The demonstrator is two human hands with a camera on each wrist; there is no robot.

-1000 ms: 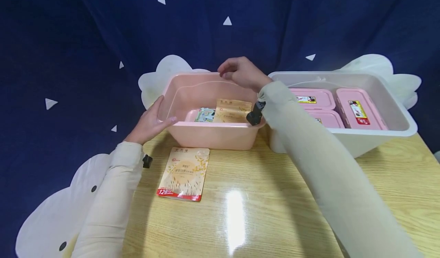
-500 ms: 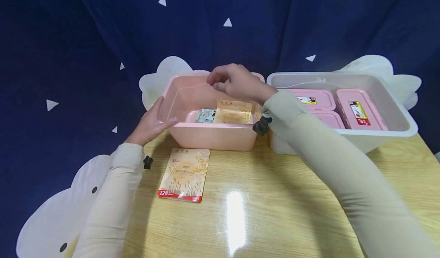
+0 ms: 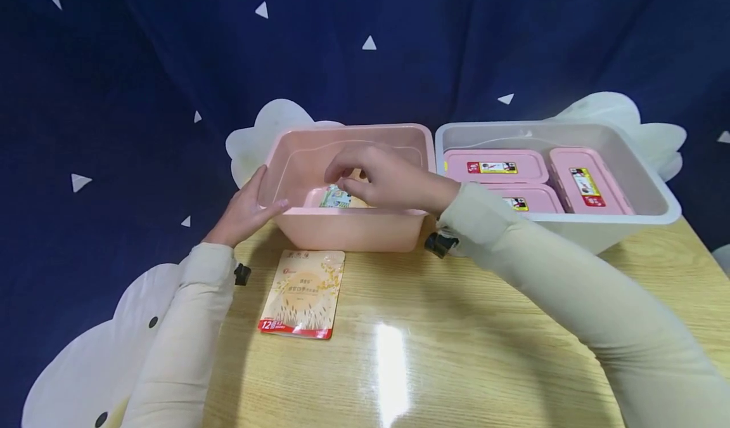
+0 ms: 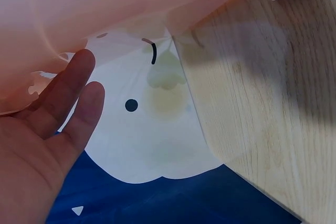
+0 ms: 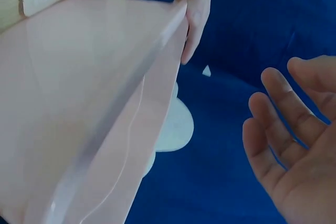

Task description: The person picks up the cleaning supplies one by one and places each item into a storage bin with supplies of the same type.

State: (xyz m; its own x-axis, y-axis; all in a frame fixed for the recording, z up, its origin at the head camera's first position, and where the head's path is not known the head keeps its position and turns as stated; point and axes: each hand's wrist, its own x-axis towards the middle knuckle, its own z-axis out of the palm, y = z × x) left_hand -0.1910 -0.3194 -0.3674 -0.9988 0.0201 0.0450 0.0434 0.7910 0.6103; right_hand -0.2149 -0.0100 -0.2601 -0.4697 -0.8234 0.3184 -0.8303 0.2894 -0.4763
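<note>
A pink plastic bin [image 3: 348, 231] stands on the table. My left hand [image 3: 242, 209] rests at its left end, fingers extended along the outer side and thumb at the near corner; the left wrist view shows these fingers [image 4: 79, 72] close against the wall. Over the bin's opening hovers my right hand [image 3: 388, 177], fingers loosely bent, and the right wrist view shows nothing in its palm [image 5: 310, 187]. Inside the bin lie a small printed packet [image 3: 335, 198] and a tan pouch, mostly hidden behind the right hand. Another tan pouch [image 3: 302, 295] with a red lower edge lies in front of the bin.
To the right, a larger white bin [image 3: 604, 228] holds several lidded pink boxes [image 3: 590, 177]. A dark blue curtain [image 3: 456, 41] with white shapes hangs behind. The wooden table [image 3: 456, 339] ends along its left and right sides.
My right hand has moved from the pink bin's far rim toward the near side and left, lower over the opening, covering the tan pouch inside. My left hand stays at the bin's left end.
</note>
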